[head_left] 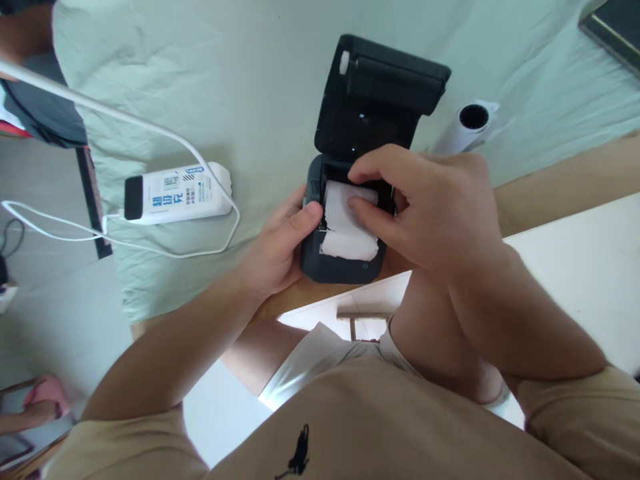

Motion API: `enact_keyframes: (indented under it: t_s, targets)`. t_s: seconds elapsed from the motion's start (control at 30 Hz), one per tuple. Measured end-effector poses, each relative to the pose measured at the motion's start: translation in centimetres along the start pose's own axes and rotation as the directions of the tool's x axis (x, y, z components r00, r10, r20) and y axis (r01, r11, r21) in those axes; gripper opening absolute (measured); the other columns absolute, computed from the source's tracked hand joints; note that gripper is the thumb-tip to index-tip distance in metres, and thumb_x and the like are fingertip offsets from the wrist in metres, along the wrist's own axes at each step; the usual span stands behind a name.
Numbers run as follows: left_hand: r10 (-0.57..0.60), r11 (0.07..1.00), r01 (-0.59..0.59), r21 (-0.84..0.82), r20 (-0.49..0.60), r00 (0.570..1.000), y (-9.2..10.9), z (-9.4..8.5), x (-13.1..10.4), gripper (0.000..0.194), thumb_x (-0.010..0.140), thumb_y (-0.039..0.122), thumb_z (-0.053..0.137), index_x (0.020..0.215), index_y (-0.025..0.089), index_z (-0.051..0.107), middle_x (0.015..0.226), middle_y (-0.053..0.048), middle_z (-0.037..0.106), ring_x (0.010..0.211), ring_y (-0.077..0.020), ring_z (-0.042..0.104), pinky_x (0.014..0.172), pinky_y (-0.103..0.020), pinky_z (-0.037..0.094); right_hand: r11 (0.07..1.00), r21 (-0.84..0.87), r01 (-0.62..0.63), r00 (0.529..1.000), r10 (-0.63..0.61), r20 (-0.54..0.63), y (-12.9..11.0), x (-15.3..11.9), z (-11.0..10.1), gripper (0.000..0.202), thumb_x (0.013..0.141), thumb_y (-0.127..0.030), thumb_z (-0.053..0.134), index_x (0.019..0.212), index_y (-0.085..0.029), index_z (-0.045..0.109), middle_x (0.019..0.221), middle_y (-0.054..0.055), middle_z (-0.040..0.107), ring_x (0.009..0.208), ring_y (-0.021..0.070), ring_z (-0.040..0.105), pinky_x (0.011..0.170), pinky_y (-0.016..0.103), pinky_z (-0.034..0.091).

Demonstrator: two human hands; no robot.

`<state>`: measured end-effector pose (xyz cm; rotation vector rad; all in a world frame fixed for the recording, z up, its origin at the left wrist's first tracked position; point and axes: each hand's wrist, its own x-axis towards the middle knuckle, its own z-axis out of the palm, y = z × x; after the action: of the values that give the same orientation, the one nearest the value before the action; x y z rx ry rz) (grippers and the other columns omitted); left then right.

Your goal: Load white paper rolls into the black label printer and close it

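A small black label printer (345,270) lies near the table edge with its lid (383,93) swung up and back. Inside its bay sits a white paper roll (345,210), and a torn-edged strip of paper (350,247) hangs out over the front. My left hand (283,247) grips the printer's left side, thumb on the rim. From the right, my right hand (425,207) reaches into the bay. Its thumb presses on the roll and its index finger bends over the far end; the other fingers are mostly hidden.
A white power bank (175,193) with a looping white cable (190,253) lies left on the green cloth (270,80). Another roll (463,127) stands behind my right hand. A dark box (615,33) is at the far right corner. Another person's arm (25,33) shows at upper left.
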<state>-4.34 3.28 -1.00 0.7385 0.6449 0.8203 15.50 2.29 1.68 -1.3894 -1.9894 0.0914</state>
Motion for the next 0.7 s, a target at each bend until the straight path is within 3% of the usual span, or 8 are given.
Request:
enact_keyframes:
  t_s: [0.1, 0.2, 0.3, 0.4, 0.47, 0.57, 0.63, 0.7]
  targets:
    - [-0.008, 1.0, 0.009, 0.023, -0.009, 1.0, 0.1, 0.1, 0.0, 0.043, 0.093, 0.041, 0.071, 0.126, 0.015, 0.064, 0.109, -0.01, 0.077, 0.104, -0.0267, 0.075, 0.081, -0.031, 0.061, 0.995, -0.082, 0.053, 0.981, -0.037, 0.192, 0.2, 0.2, -0.4, 0.031, 0.081, -0.034, 0.074, 0.111, -0.03, 0.069, 0.07, -0.004, 0.069, 0.053, 0.0147, 0.054, 0.052, 0.03, 0.031]
    - [-0.015, 0.999, 0.016, 0.045, -0.015, 1.0, 0.3, 0.4, -0.2, 0.039, 0.09, 0.043, 0.075, 0.119, 0.017, 0.069, 0.101, -0.007, 0.077, 0.098, -0.0241, 0.076, 0.07, -0.026, 0.059, 0.997, -0.006, 0.072, 0.952, -0.067, 0.299, 0.3, 0.4, -1.1, 0.035, 0.082, -0.031, 0.073, 0.116, -0.031, 0.066, 0.08, -0.004, 0.074, 0.056, 0.015, 0.057, 0.051, 0.031, 0.034]
    - [-0.035, 0.999, 0.035, 0.002, 0.01, 0.999, 0.7, 0.4, -0.2, 0.033, 0.089, 0.042, 0.077, 0.113, 0.019, 0.072, 0.095, -0.004, 0.077, 0.088, -0.0212, 0.077, 0.067, -0.025, 0.059, 0.985, 0.171, -0.004, 0.964, -0.041, 0.262, 0.4, 0.0, -2.1, 0.032, 0.084, -0.027, 0.073, 0.116, -0.031, 0.067, 0.091, -0.003, 0.075, 0.054, 0.0111, 0.055, 0.051, 0.029, 0.038]
    - [-0.044, 0.998, 0.043, -0.042, -0.007, 0.999, 1.0, 0.4, -0.1, 0.025, 0.092, 0.037, 0.074, 0.108, 0.017, 0.072, 0.089, -0.003, 0.078, 0.084, -0.0195, 0.077, 0.069, -0.025, 0.06, 0.879, 0.472, -0.067, 0.998, 0.051, 0.047, 1.5, -0.6, -2.6, 0.035, 0.085, -0.033, 0.074, 0.119, -0.036, 0.069, 0.096, -0.003, 0.074, 0.051, 0.0094, 0.049, 0.046, 0.028, 0.036]
    - [-0.036, 0.997, 0.035, -0.063, -0.008, 0.999, 0.9, 0.3, 0.0, 0.023, 0.096, 0.035, 0.07, 0.106, 0.015, 0.071, 0.085, -0.002, 0.077, 0.083, -0.0187, 0.077, 0.079, -0.029, 0.061, 0.765, 0.634, -0.115, 0.97, 0.224, -0.095, 2.7, -0.7, -2.3, 0.031, 0.085, -0.038, 0.071, 0.116, -0.038, 0.07, 0.088, -0.002, 0.071, 0.054, 0.0122, 0.051, 0.045, 0.028, 0.035]
    - [-0.032, 0.995, 0.033, -0.094, 0.01, 0.999, 0.8, 0.4, 0.1, 0.022, 0.099, 0.032, 0.065, 0.109, 0.013, 0.07, 0.083, -0.002, 0.078, 0.081, -0.0173, 0.077, 0.092, -0.034, 0.061, 0.551, 0.783, -0.29, 0.869, 0.494, -0.026, 4.1, -0.8, -1.4, 0.029, 0.077, -0.045, 0.076, 0.103, -0.032, 0.071, 0.078, -0.001, 0.065, 0.052, 0.0129, 0.049, 0.039, 0.026, 0.032]
    - [-0.033, 0.995, 0.034, -0.097, 0.008, 0.999, 0.8, 0.5, 0.1, 0.021, 0.099, 0.031, 0.065, 0.107, 0.013, 0.07, 0.081, -0.001, 0.077, 0.084, -0.0182, 0.078, 0.097, -0.037, 0.06, 0.446, 0.817, -0.364, 0.831, 0.551, 0.069, 4.4, -1.0, -0.9, 0.035, 0.074, -0.049, 0.08, 0.101, -0.029, 0.07, 0.076, -0.001, 0.063, 0.049, 0.0118, 0.046, 0.035, 0.025, 0.029]
    - [-0.033, 0.996, 0.033, -0.086, -0.003, 0.999, 0.9, 0.6, 0.1, 0.021, 0.099, 0.032, 0.066, 0.105, 0.013, 0.07, 0.08, -0.002, 0.077, 0.091, -0.021, 0.079, 0.101, -0.04, 0.059, 0.503, 0.778, -0.377, 0.857, 0.509, 0.086, 4.3, -1.4, -0.7, 0.031, 0.078, -0.049, 0.08, 0.1, -0.029, 0.07, 0.074, -0.003, 0.061, 0.05, 0.0113, 0.048, 0.038, 0.025, 0.032]
